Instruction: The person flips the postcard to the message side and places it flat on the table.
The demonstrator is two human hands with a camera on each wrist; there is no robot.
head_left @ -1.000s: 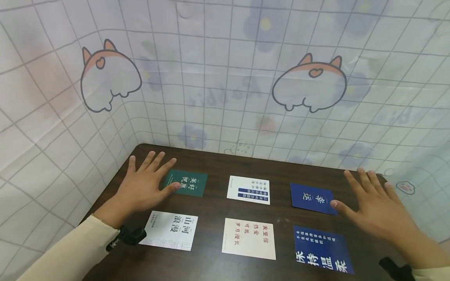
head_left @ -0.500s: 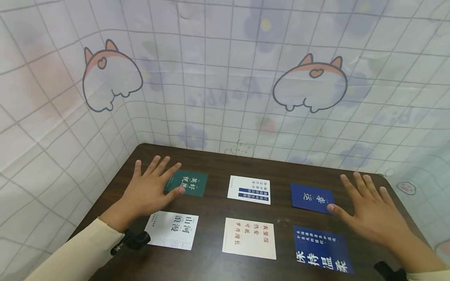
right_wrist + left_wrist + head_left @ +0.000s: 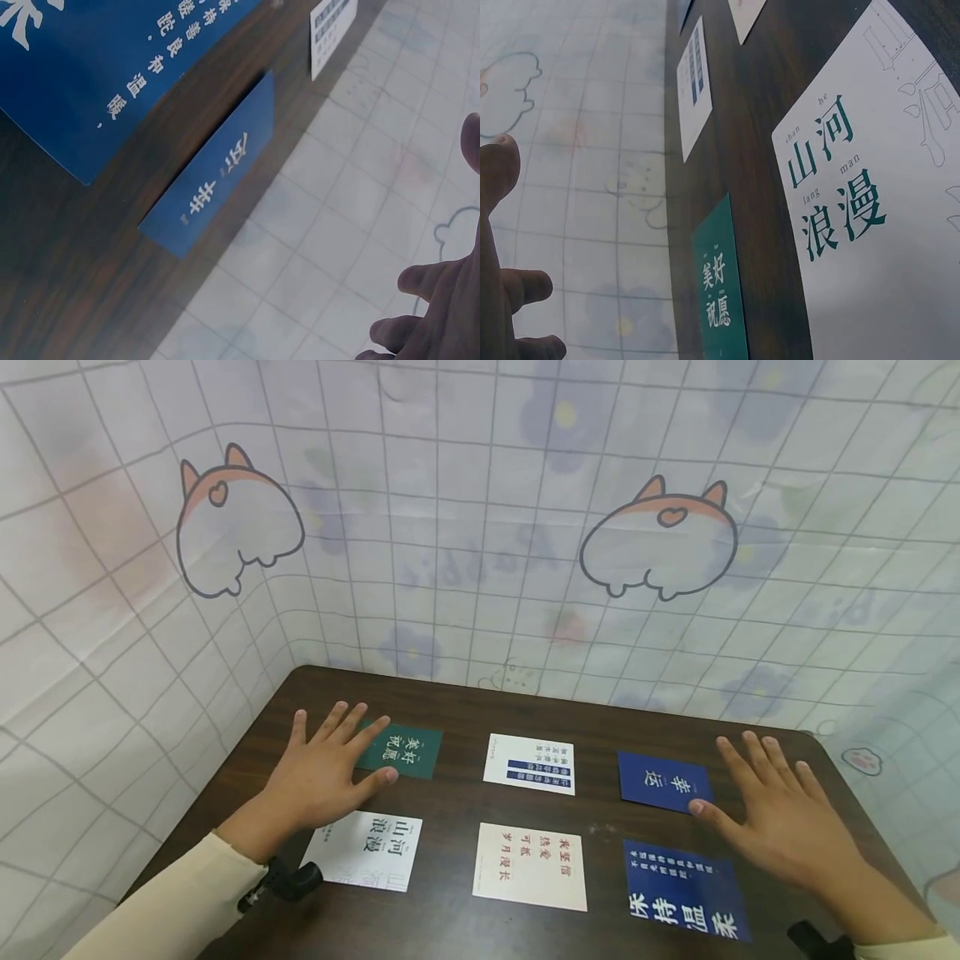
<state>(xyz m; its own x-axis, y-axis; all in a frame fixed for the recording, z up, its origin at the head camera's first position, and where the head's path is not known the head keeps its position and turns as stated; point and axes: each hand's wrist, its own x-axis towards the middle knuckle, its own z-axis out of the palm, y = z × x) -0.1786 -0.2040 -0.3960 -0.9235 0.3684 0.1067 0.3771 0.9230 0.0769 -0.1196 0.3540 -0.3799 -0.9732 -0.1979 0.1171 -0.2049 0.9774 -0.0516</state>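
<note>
My left hand has its fingers spread and holds nothing. It overlaps the left edge of a green card in the head view, with a white card with dark green lettering below it. My right hand, also spread, holds nothing; its thumb tip overlaps a corner of a blue card. A larger blue card with white lettering lies nearer me. Between the hands lie a white card with blue bands and a cream card with red lettering. The cards form two rows.
The cards lie on a dark wooden table. A pale gridded curtain with cartoon prints stands behind the table and along its sides. A black wrist strap sits at the left cuff.
Both hands have shifted slightly inward and toward me, the left one rightward and the right one leftward. The cards have stayed in place on the table.
</note>
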